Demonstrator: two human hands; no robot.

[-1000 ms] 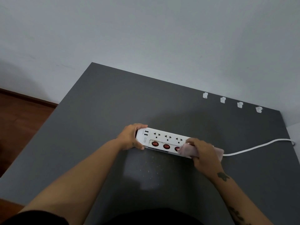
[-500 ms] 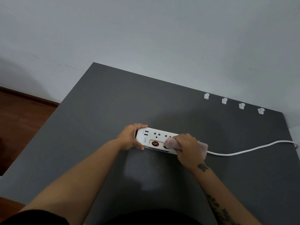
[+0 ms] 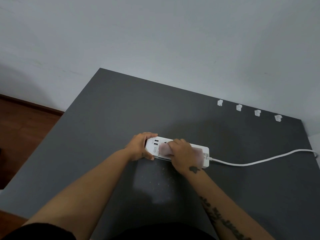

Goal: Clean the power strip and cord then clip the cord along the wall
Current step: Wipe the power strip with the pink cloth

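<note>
Head view: left hand [image 3: 138, 147] grips power strip [image 3: 153, 147] end; right hand [image 3: 181, 154] clutches cloth [image 3: 163, 150] atop it.

The power strip [image 3: 152, 148] is lying across the middle of the tabletop [image 3: 103, 127]. The left hand [image 3: 140, 147] is gripping its left end and the right hand [image 3: 180, 155] is holding a cloth [image 3: 163, 149] on its top, so both are blocking the way there. The cord [image 3: 259, 161] is running from the strip's right end to the tabletop's right edge, cutting across that side. Four clips [image 3: 239, 107] are sitting in a row along the far right edge by the wall [image 3: 173, 40], well apart from the strip. The far left stretch is lying open for passing hands.
</note>
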